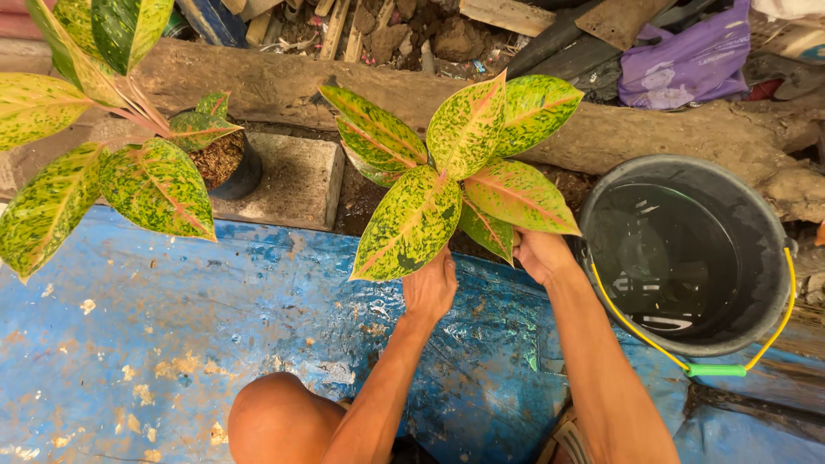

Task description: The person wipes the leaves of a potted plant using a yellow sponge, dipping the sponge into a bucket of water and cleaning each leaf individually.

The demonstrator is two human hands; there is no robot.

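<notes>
Below my lens, my knee (277,421) rests over the blue tarp (172,326). Both hands, left hand (430,288) and right hand (540,255), clamp the variegated plant (464,172) at its base; its stem axis points up toward me, beside the bucket (687,258).

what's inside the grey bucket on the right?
The grey bucket holds dark, still water that reflects the surroundings. The water hides the bottom, so anything sunk cannot be seen. Its yellow handle hangs outside.
</notes>
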